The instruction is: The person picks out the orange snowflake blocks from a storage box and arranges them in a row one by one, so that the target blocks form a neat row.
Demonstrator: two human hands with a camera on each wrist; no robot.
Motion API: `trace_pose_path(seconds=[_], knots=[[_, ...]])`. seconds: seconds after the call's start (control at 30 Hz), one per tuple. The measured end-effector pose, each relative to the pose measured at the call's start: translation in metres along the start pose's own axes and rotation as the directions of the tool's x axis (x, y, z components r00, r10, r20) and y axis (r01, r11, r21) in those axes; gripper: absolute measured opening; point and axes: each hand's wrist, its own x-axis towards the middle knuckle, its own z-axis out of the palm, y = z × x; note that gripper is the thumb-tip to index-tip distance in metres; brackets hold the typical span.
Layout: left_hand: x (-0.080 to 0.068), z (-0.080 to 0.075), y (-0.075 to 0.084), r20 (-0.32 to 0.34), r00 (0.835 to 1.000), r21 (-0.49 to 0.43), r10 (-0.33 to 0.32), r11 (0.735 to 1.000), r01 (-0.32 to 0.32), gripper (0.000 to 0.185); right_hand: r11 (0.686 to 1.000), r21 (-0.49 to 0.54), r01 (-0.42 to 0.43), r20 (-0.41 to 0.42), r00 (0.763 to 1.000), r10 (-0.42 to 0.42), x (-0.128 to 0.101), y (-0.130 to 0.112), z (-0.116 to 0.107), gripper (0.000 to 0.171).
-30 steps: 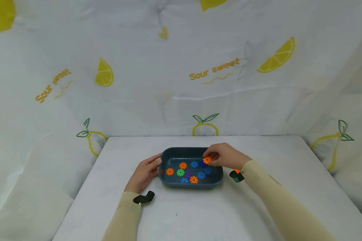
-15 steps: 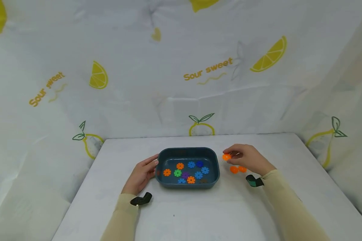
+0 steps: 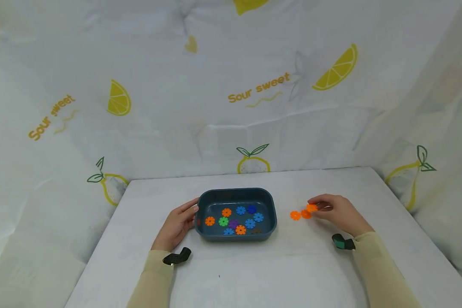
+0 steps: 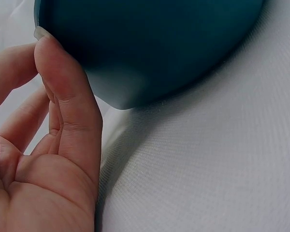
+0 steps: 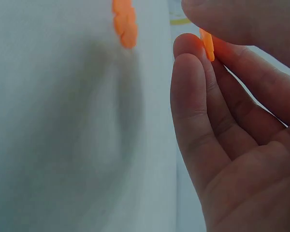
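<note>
Sorting looks to be the step in hand: you are pulling the orange gear discs out of the mixed lot and laying them apart on the tabletop. Your right hand [image 3: 340,212] pinches one orange disc [image 3: 312,208] between thumb and fingertips, low over the tabletop right of the tray and toward the right edge; the wrist view shows that disc [image 5: 208,44] held edge-on at the fingertips. Just beside it lie two orange discs [image 3: 300,214] already set down, touching or nearly so. Your left hand [image 3: 177,224] rests with relaxed, straight fingers against the left wall of the blue tray [image 3: 235,192], steadying it near the middle of the tabletop. Inside the tray the remaining discs [image 3: 235,220] include blue, green, purple and, as far as I can judge, three more orange ones. The next move calls for lowering the pinched disc flat next to the pair and loosening the pinch without nudging them, then reaching back over the tray's right wall for another orange piece while your left hand braces the tray.
</note>
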Motion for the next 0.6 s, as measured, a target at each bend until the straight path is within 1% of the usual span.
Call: trace_pose_path(seconds=[0.23, 0.43, 0.6], knots=[[-0.002, 0.001, -0.002, 0.009, 1.000, -0.025, 0.011, 1.000, -0.011, 0.058, 0.999, -0.044, -0.021, -0.016, 1.000, 0.021, -0.004, 0.014, -0.003, 0.033], [-0.002, -0.001, -0.002, 0.013, 1.000, -0.030, 0.012, 0.999, -0.011, 0.058, 0.998, -0.047, -0.043, -0.018, 0.999, 0.042, -0.002, 0.017, -0.001, 0.032], [-0.001, 0.000, -0.001, 0.021, 1.000, -0.032, 0.007, 0.999, -0.006, 0.061, 0.998, -0.053, -0.044, -0.022, 0.999, 0.043, -0.002, 0.019, 0.003, 0.031]])
